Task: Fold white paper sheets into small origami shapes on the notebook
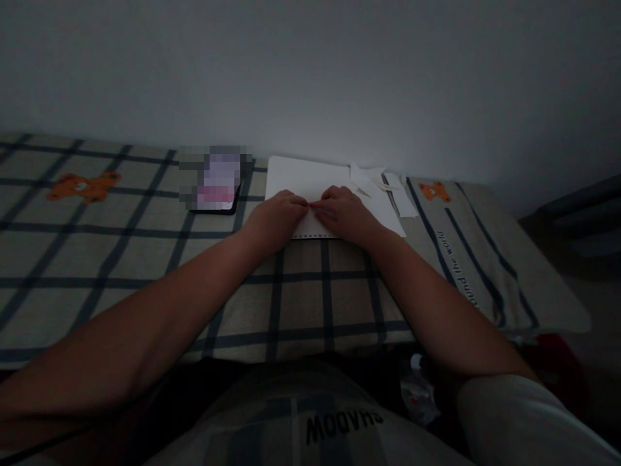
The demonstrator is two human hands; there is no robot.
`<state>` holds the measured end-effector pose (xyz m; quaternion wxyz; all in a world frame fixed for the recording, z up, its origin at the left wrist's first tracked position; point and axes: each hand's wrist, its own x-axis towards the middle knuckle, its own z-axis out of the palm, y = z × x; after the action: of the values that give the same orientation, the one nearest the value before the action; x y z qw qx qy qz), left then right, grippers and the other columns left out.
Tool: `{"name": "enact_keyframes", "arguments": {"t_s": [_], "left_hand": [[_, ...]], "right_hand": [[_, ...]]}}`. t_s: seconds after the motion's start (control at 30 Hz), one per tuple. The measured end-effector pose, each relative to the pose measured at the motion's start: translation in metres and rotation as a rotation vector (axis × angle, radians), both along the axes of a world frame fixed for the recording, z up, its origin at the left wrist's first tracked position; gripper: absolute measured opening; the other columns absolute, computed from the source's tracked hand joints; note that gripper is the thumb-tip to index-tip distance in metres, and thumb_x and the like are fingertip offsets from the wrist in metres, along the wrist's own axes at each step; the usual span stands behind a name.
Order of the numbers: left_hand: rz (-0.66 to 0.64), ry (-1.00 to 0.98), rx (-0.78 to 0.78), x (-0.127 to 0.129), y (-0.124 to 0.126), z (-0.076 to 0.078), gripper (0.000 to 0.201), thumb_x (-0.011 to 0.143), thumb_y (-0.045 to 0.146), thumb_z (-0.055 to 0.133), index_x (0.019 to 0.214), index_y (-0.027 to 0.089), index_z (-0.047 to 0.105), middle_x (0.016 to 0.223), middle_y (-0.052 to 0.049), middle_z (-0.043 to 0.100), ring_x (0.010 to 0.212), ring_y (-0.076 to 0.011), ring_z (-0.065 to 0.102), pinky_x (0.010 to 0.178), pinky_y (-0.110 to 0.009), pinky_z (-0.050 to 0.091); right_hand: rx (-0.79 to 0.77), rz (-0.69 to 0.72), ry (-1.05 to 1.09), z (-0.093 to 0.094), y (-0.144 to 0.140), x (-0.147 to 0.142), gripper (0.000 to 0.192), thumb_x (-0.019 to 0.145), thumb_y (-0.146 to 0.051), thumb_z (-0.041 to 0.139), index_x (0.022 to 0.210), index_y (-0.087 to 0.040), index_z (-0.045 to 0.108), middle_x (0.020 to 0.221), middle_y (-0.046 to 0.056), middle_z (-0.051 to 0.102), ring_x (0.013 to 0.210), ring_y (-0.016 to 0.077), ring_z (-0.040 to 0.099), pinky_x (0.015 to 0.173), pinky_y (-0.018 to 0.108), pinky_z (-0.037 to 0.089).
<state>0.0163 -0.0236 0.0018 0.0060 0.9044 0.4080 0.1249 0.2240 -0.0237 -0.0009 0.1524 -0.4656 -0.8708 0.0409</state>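
Observation:
A white paper pad [295, 171] with a row of small holes along its front edge lies on the table. Over its middle, my left hand [277, 219] and my right hand [345, 212] meet, fingertips almost touching. Both hands are closed, fingers curled and pinched down close to the paper. Whatever they pinch blends with the white pad and cannot be made out. Beyond my right hand, folded white paper pieces [365, 180] rest on the pad's far right corner. A white paper strip [402, 197] lies at its right side.
Left of the pad a phone [218, 181] leans on a dark stand, its screen blurred out. A checked tablecloth [301, 298] with bear prints covers the table, which backs onto a pale wall [310, 77]. A clear bottle [418, 391] stands below the front edge.

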Motion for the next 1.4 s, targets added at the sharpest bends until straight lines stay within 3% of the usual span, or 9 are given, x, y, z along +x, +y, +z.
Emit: {"name": "enact_keyframes", "arguments": {"t_s": [0.3,0.5,0.93,1.1,1.27,1.4], "left_hand": [[0.003,0.134,0.003,0.004,-0.007,0.009,0.041,0.098,0.006,0.041,0.121,0.009,0.074,0.125,-0.014,0.074,0.118,-0.0264,0.065,0.104,-0.037,0.052],[0.053,0.149,-0.005,0.009,-0.014,0.012,0.038,0.098,0.004,0.04,0.115,0.009,0.073,0.121,-0.015,0.075,0.118,-0.0276,0.064,0.1,-0.037,0.053],[0.182,0.259,0.024,0.015,-0.028,0.027,0.033,0.096,0.005,0.043,0.102,0.011,0.075,0.109,-0.017,0.075,0.108,-0.0303,0.066,0.073,-0.035,0.054],[0.195,0.266,0.05,0.012,-0.026,0.025,0.034,0.102,0.016,0.041,0.1,0.009,0.075,0.106,-0.018,0.074,0.107,-0.031,0.066,0.078,-0.036,0.052],[0.224,0.29,0.094,0.01,-0.028,0.024,0.033,0.105,0.024,0.044,0.106,0.009,0.074,0.11,-0.018,0.071,0.11,-0.0301,0.064,0.086,-0.037,0.051],[0.118,0.237,0.146,0.007,-0.021,0.017,0.03,0.104,0.022,0.047,0.107,0.009,0.074,0.116,-0.018,0.071,0.112,-0.0307,0.063,0.095,-0.041,0.05]], "right_hand": [[0.024,-0.05,-0.119,0.009,-0.012,-0.014,0.041,0.103,-0.019,0.044,0.133,-0.02,0.072,0.117,0.016,0.068,0.103,0.0283,0.056,0.086,0.04,0.046],[-0.01,-0.118,-0.159,0.015,-0.015,-0.019,0.039,0.105,-0.024,0.043,0.124,-0.017,0.076,0.115,0.018,0.068,0.102,0.0303,0.059,0.082,0.042,0.048],[-0.018,-0.199,-0.189,0.018,-0.016,-0.013,0.031,0.102,-0.023,0.051,0.111,-0.017,0.08,0.11,0.019,0.069,0.101,0.0309,0.061,0.075,0.04,0.048],[-0.029,-0.162,-0.191,0.017,-0.011,-0.005,0.034,0.102,-0.028,0.049,0.112,-0.016,0.08,0.11,0.019,0.069,0.1,0.03,0.062,0.081,0.041,0.049],[-0.098,-0.116,-0.148,0.02,-0.007,0.004,0.038,0.1,-0.04,0.056,0.127,-0.021,0.075,0.118,0.014,0.069,0.104,0.0276,0.063,0.093,0.041,0.048],[-0.092,-0.106,-0.085,0.015,-0.004,0.006,0.039,0.099,-0.041,0.059,0.128,-0.02,0.075,0.118,0.014,0.068,0.107,0.0277,0.062,0.098,0.041,0.046]]}}
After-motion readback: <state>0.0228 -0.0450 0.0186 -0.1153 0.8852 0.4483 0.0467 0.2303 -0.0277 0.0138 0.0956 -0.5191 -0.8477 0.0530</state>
